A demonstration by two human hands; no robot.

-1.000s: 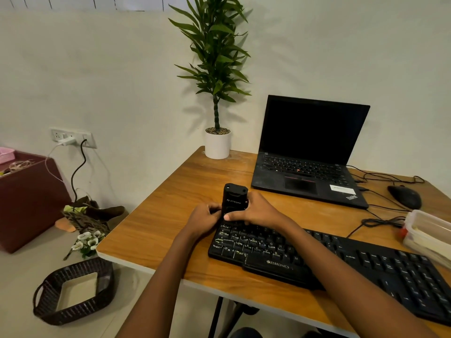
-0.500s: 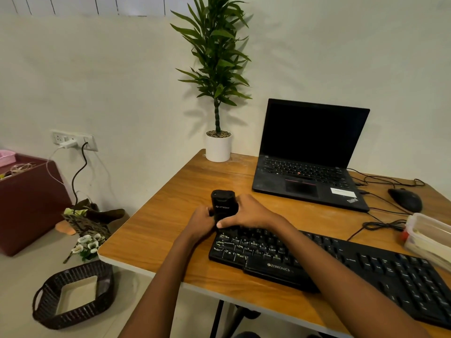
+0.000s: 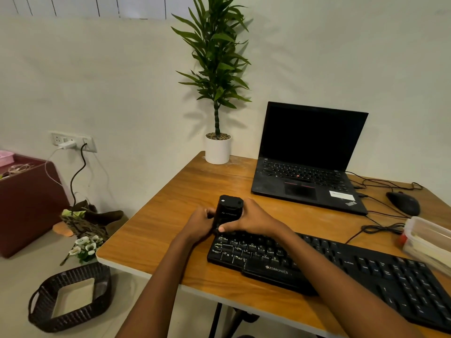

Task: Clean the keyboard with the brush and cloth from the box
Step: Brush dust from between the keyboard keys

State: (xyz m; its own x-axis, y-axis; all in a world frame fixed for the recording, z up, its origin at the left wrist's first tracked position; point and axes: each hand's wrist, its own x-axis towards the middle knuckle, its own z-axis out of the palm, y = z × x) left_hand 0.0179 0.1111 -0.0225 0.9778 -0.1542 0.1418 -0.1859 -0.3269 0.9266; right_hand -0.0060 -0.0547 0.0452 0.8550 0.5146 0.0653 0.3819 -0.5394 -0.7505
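A black keyboard (image 3: 341, 269) lies across the wooden desk (image 3: 185, 211). At its far left corner stands a black upright brush tool (image 3: 228, 211). My left hand (image 3: 201, 224) grips its left side and my right hand (image 3: 253, 219) wraps round its right side, thumb across the front. The tool's lower end is hidden behind my hands. A clear plastic box (image 3: 429, 240) sits at the right edge of the desk; no cloth can be made out in it.
An open black laptop (image 3: 310, 157) stands behind the keyboard, a black mouse (image 3: 404, 203) and cables to its right. A potted plant (image 3: 218, 147) is at the far left corner. A wicker basket (image 3: 70, 297) and flowers lie on the floor to the left.
Both hands with the black tool shifted slightly left along the keyboard's far left corner; the view tilted a little.
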